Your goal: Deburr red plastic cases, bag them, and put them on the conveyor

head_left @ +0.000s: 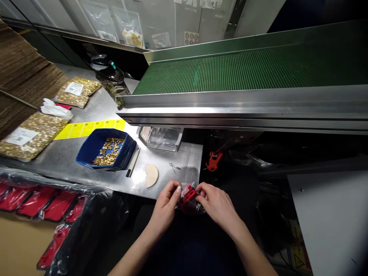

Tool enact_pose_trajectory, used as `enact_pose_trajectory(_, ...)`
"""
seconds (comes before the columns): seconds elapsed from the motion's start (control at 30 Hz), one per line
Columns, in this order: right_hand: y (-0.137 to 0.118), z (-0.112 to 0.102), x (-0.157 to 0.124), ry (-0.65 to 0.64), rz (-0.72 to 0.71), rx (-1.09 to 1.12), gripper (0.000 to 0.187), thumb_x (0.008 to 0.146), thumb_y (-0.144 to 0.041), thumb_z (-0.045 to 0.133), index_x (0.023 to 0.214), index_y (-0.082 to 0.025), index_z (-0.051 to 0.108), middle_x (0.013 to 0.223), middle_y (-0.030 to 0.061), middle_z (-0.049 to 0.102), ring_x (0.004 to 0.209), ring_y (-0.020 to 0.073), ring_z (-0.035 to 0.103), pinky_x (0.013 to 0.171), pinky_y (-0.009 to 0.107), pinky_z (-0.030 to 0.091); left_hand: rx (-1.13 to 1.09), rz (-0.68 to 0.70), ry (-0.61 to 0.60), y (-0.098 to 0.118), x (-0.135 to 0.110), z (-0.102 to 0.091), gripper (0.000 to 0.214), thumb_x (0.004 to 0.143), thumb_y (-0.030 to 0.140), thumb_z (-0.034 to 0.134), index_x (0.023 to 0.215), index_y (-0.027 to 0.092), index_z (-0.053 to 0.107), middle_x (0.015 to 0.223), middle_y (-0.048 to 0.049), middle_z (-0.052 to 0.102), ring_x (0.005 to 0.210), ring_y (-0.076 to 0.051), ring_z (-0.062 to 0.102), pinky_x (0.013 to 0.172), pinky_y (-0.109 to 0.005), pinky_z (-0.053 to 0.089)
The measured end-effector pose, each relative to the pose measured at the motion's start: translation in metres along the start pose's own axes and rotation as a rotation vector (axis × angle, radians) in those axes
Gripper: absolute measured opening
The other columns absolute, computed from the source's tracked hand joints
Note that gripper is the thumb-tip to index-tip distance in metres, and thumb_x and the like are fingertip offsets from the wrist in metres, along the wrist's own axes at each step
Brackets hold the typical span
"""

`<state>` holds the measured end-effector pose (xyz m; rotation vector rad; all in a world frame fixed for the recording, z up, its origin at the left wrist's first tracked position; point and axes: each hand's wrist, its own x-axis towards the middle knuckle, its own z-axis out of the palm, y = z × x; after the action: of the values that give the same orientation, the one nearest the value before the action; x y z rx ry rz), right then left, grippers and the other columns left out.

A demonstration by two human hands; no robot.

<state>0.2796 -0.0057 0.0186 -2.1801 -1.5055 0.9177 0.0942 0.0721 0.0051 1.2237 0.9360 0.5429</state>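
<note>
Bin [89, 150] (blue) holds golden pieces [109, 152]; hands [166, 201] [217, 202] hold red part [189, 196].

**Factory floor, assembly station**

Seen before me: green conveyor belt [235, 71], upper right. Left of centre: metal worktable [163, 159] with blue bin [89, 151] of small gold-coloured pieces [107, 151]; labelled bags [47, 124], left. Lower left: red items [59, 205] packed in rows.

Right here, the right hand [217, 203] hides one end of the red piece [189, 195], lower centre! The green conveyor [230, 73] runs off the right edge; far left, the white label [22, 136] reads too small.
</note>
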Motion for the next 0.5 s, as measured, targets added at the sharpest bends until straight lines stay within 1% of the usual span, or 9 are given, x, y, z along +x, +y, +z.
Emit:
enact_pose_trajectory(0.07,0.0,-0.001,-0.001,0.042,0.034,0.013,0.011,0.094,-0.028,0.06,0.085,-0.028,0.068,0.08,-0.0033,0.071,0.068,0.0164,0.066,0.059,0.027,0.038,0.116,0.014,0.017,0.002,-0.002,-0.001,0.023,0.102,0.042,0.053,0.091,0.022,0.058,0.081,0.002,0.053,0.074,-0.016,0.049,0.069,-0.027,0.04)
enact_pose_trajectory(0.13,-0.002,-0.002,-0.005,0.154,0.088,0.035,0.018,0.096,-0.034,0.058,0.082,-0.027,0.067,0.078,-0.0018,0.07,0.065,0.0163,0.064,0.057,0.027,0.038,0.298,0.049,0.074,0.004,-0.003,-0.003,0.022,0.102,0.039,0.053,0.092,0.022,0.061,0.081,0.0011,0.058,0.073,-0.017,0.052,0.067,-0.028,0.04)
enact_pose_trajectory(0.2,-0.003,-0.004,-0.01,0.293,0.13,0.076,0.022,0.097,-0.037,0.056,0.081,-0.026,0.065,0.078,0.0001,0.069,0.066,0.0168,0.063,0.06,0.028,0.041,0.46,0.125,0.153,0.006,-0.005,-0.005,0.019,0.102,0.035,0.055,0.092,0.022,0.063,0.082,0.0003,0.062,0.072,-0.017,0.055,0.066,-0.028,0.041)
enact_pose_trajectory(0.23,-0.003,-0.006,-0.012,0.345,0.136,0.104,0.023,0.097,-0.038,0.054,0.081,-0.025,0.064,0.079,0.001,0.068,0.068,0.0174,0.063,0.063,0.028,0.043,0.512,0.179,0.187,0.007,-0.006,-0.006,0.016,0.102,0.032,0.056,0.093,0.022,0.064,0.083,-0.0001,0.064,0.074,-0.017,0.057,0.067,-0.029,0.041)
enact_pose_trajectory(0.27,-0.003,-0.007,-0.015,0.369,0.136,0.145,0.024,0.098,-0.039,0.054,0.082,-0.025,0.064,0.08,0.0017,0.068,0.071,0.0177,0.063,0.065,0.028,0.045,0.541,0.237,0.208,0.009,-0.007,-0.008,0.013,0.101,0.029,0.056,0.095,0.022,0.065,0.086,-0.0006,0.065,0.076,-0.017,0.059,0.069,-0.029,0.043)
enact_pose_trajectory(0.3,-0.003,-0.008,-0.018,0.361,0.138,0.206,0.025,0.098,-0.041,0.053,0.083,-0.024,0.064,0.08,0.0019,0.068,0.072,0.0178,0.063,0.067,0.028,0.046,0.551,0.291,0.215,0.011,-0.008,-0.009,0.011,0.101,0.027,0.056,0.098,0.022,0.065,0.089,-0.001,0.067,0.08,-0.017,0.061,0.073,-0.029,0.044)
enact_pose_trajectory(0.37,-0.001,-0.009,-0.022,0.278,0.163,0.382,0.026,0.098,-0.045,0.054,0.087,-0.024,0.064,0.076,0.0014,0.067,0.07,0.0177,0.064,0.066,0.028,0.049,0.534,0.35,0.192,0.015,-0.009,-0.012,0.01,0.101,0.024,0.057,0.103,0.023,0.066,0.093,-0.0015,0.068,0.086,-0.018,0.063,0.079,-0.029,0.046)
enact_pose_trajectory(0.43,0.0,-0.008,-0.024,0.177,0.21,0.594,0.027,0.098,-0.048,0.055,0.096,-0.022,0.064,0.073,0.001,0.068,0.068,0.018,0.066,0.066,0.028,0.052,0.483,0.303,0.145,0.018,-0.009,-0.013,0.01,0.101,0.025,0.058,0.102,0.023,0.068,0.093,-0.0013,0.07,0.086,-0.018,0.065,0.079,-0.029,0.048)
enact_pose_trajectory(0.5,-0.001,-0.003,-0.023,0.101,0.233,0.773,0.031,0.097,-0.049,0.057,0.104,-0.02,0.063,0.076,0.0031,0.072,0.07,0.0191,0.069,0.069,0.029,0.056,0.416,0.195,0.091,0.02,-0.008,-0.01,0.012,0.101,0.029,0.059,0.099,0.023,0.07,0.091,-0.0012,0.071,0.083,-0.018,0.066,0.075,-0.028,0.049)
